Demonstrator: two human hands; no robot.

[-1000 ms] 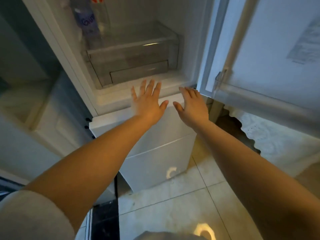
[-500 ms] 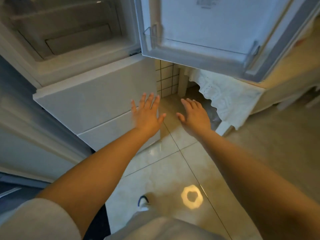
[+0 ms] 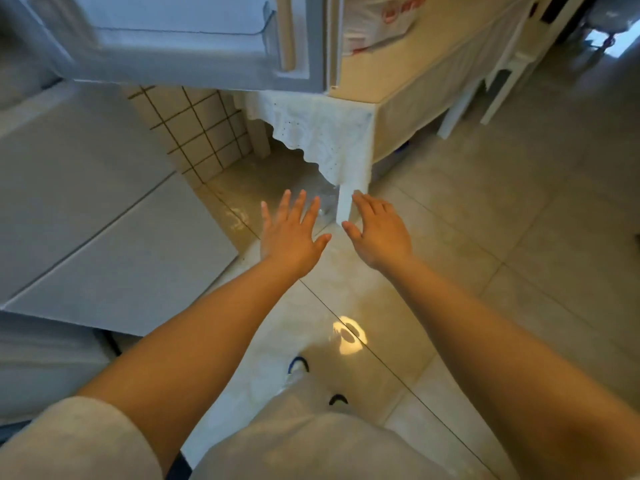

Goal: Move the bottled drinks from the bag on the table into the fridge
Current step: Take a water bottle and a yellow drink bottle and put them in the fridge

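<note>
Head view: both hands hold nothing, fingers spread, left hand [image 3: 289, 233] beside right hand [image 3: 379, 232]. White plastic bag [image 3: 381, 19] on the table [image 3: 408, 74] lies well ahead and rightward, nearer the right hand; fridge door [image 3: 194, 39] hangs open ahead-left.

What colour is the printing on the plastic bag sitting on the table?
Red, on a white bag. It shows in the head view, at the top, though the letters are cut off and unreadable.
</note>
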